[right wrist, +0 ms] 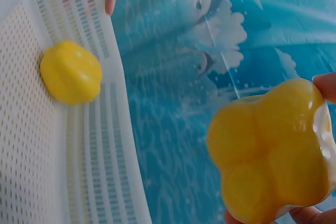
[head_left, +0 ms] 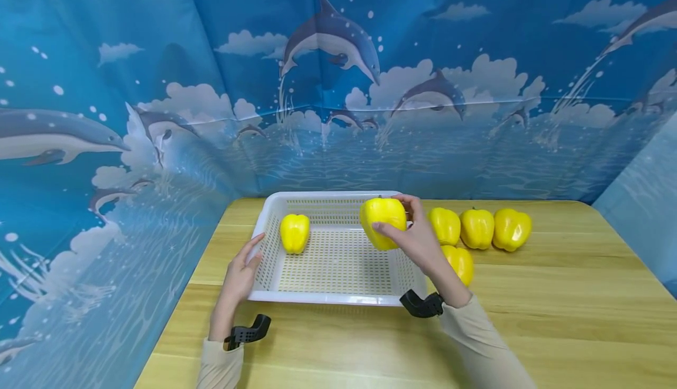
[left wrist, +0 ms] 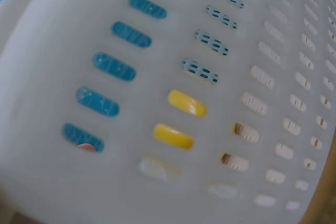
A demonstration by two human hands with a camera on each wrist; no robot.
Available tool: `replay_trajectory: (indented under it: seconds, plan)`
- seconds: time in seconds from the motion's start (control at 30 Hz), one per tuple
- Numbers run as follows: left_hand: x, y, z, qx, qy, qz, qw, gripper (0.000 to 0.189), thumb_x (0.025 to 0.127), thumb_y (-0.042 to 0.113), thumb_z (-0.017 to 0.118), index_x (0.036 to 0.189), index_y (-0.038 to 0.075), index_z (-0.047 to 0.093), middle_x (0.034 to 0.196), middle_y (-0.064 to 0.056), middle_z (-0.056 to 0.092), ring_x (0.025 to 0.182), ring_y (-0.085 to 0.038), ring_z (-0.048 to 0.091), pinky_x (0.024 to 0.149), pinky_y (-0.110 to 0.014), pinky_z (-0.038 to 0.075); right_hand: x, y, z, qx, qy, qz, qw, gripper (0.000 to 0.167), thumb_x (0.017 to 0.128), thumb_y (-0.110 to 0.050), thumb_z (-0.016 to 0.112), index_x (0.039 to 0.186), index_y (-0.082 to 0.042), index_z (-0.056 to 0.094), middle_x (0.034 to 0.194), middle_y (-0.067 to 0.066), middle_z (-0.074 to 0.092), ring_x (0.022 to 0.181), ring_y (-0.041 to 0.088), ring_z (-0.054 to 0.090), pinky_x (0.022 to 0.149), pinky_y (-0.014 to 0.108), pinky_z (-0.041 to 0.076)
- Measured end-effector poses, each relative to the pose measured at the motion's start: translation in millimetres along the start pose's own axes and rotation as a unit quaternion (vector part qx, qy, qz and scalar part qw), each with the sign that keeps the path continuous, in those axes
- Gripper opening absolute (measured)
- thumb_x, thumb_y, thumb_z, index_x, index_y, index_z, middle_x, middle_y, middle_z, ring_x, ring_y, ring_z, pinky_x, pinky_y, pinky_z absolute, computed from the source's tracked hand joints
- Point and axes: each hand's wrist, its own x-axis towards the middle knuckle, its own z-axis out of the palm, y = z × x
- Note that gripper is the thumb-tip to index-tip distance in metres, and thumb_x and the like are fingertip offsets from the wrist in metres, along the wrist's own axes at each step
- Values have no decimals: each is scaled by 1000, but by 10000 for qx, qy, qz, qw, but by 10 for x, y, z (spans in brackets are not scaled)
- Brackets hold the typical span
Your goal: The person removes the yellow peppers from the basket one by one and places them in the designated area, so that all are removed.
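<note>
My right hand (head_left: 418, 236) holds a yellow bell pepper (head_left: 382, 222) above the right part of a white perforated basket (head_left: 338, 297). In the right wrist view, the held pepper (right wrist: 270, 153) shows its lobed underside, with fingertips at its edges. Inside the basket, near its left wall, stands another yellow bell pepper (head_left: 294, 234). Against the basket's left side rests my left hand (head_left: 240, 277), its fingers fairly straight along the outer wall and rim. In the left wrist view, the perforated wall (left wrist: 173, 192) fills the picture and a fingertip (left wrist: 86, 147) shows through one slot.
Several more yellow bell peppers (head_left: 478, 228) stand on the wooden table (head_left: 571, 295) to the right of the basket. One of them (head_left: 459, 264) is partly behind my right forearm. A blue dolphin-print curtain (head_left: 338, 142) hangs behind the table.
</note>
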Motion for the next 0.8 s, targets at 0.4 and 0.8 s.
replay_trajectory:
  seconds: [0.4, 0.8]
  plan:
    - [-13, 12, -32, 12, -15, 63, 10000, 45, 102, 15, 40, 146, 23, 37, 149, -17, 33, 122, -35, 44, 96, -53, 38, -218, 412, -641, 131, 1298, 188, 9913, 65, 89, -26, 68, 141, -5, 35, 125, 10, 46, 100, 16, 47, 73, 17, 46]
    - [-13, -3, -13, 24, -24, 52, 10000, 45, 102, 16, 39, 146, 24, 37, 148, -16, 34, 116, -35, 50, 91, -50, 43, -454, 865, -1271, -498, 1617, 652, 9834, 73, 88, -34, 67, 148, -10, 32, 122, 5, 40, 89, 12, 47, 65, 16, 48]
